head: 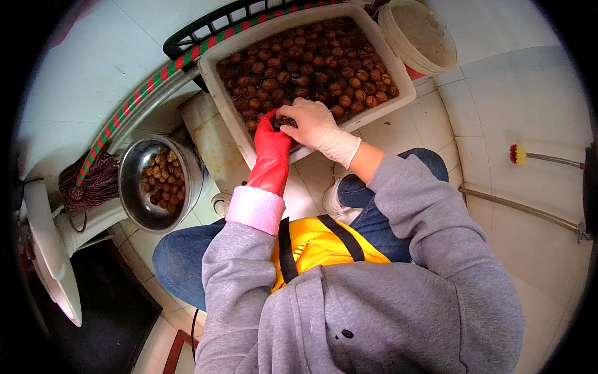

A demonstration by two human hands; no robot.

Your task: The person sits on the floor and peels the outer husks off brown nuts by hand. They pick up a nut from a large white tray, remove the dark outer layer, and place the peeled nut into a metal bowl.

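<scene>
A white rectangular plastic tub (405,89) holds dark water and many brown walnuts (269,84). Over its near edge, my left hand (272,147), in a red rubber glove with a pink cuff, grips a dark, wet-looking object (285,122) whose exact kind I cannot tell. My right hand (312,125), in a thin pale glove, is on the same object from the right, its fingers curled over it. To the left, lighter brown walnuts (164,180) lie in a shiny metal bowl (133,196).
A white bucket (411,42) stands beyond the tub's right corner. A mop with a red-and-green striped handle (126,105) leans along the left, near a black plastic rack (205,35). A white basin (44,224) is at far left; a metal rail (518,206) runs along the right wall.
</scene>
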